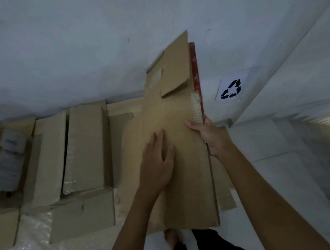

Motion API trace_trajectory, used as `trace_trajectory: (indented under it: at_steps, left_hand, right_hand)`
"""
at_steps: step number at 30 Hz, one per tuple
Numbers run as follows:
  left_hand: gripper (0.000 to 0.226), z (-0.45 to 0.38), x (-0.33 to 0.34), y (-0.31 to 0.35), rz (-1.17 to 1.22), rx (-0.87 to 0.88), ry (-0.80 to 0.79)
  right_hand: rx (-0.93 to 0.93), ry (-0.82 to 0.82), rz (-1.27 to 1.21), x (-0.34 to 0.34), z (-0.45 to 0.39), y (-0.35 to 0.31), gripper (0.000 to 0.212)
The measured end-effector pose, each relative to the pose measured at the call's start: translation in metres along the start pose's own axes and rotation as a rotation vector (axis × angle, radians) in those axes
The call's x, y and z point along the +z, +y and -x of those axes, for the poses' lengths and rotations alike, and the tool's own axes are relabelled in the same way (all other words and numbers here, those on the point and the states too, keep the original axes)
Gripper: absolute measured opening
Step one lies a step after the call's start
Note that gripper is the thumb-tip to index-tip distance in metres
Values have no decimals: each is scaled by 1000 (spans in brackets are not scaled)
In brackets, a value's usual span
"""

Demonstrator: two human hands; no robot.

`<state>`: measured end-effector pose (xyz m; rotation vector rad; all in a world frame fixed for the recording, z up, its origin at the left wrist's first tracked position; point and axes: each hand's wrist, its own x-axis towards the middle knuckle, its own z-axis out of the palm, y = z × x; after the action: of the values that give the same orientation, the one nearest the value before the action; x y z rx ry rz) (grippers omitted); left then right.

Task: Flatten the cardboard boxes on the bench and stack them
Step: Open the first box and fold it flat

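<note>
A flattened brown cardboard box (180, 109) lies in front of me, its far flaps sticking up against the wall, with a red strip along its right edge. My left hand (158, 162) presses flat on its middle with straight fingers. My right hand (209, 136) grips the box's right edge, fingers curled over it. More flat cardboard (225, 193) shows underneath on the white bench (274, 177).
To the left stand several unflattened cardboard boxes (84, 146), some with flaps open, plus clear plastic wrap (33, 232) at the near left. A recycling sign (232, 89) hangs on the white wall. My foot (171, 237) shows below the bench edge.
</note>
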<state>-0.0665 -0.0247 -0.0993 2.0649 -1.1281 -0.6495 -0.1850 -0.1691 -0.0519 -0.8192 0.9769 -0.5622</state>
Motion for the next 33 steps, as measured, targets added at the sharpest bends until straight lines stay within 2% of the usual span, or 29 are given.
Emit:
trace_trajectory:
  at_steps: [2, 4, 10, 13, 15, 18, 20, 21, 23, 24, 26, 27, 29, 31, 33]
  left_hand:
    - [66, 2, 31, -12, -185, 3, -105]
    - [63, 2, 56, -17, -305, -10, -140]
    - [47, -10, 78, -16, -302, 59, -169]
    - [47, -20, 71, -27, -307, 109, -9]
    - [53, -32, 74, -36, -292, -26, 16]
    - [59, -50, 97, -63, -260, -278, -172]
    - [56, -57, 114, -75, -359, -256, -298]
    - [53, -59, 119, -74, -452, -220, -307]
    - [50, -67, 121, -66, -519, -237, -182]
    - [54, -73, 117, -61, -464, -316, -87]
    - [78, -93, 112, -60, -324, -542, 52]
    - [89, -102, 111, -60, -288, -613, 57]
    - [96, -115, 108, -58, -251, -665, 20]
    - [98, -120, 103, -57, -250, -656, -2]
    - [101, -122, 98, -64, -212, -631, -10]
  right_hand:
    - [16, 36, 115, -16, -6, 5, 39]
    - [33, 80, 246, -31, -11, 12, 45]
    - [5, 179, 512, -58, -19, 19, 59]
    - [-3, 199, 537, -79, -18, 12, 55]
    - [-17, 227, 593, -92, -14, 4, 53]
    - [-53, 260, 652, -109, -15, -1, 39]
    - [-54, 267, 679, -111, -18, 4, 36]
    - [-54, 260, 708, -109, -19, 7, 38]
    - [-64, 267, 755, -104, -24, 15, 45]
    - [-63, 291, 763, -102, -25, 18, 47]
    - [-53, 348, 767, -101, -28, 23, 45]
    - [-61, 371, 767, -100, -28, 26, 44]
    - [-88, 395, 728, -99, -25, 31, 49]
    - [-96, 366, 644, -101, -16, 37, 59]
    - [-93, 296, 555, -104, -7, 45, 57]
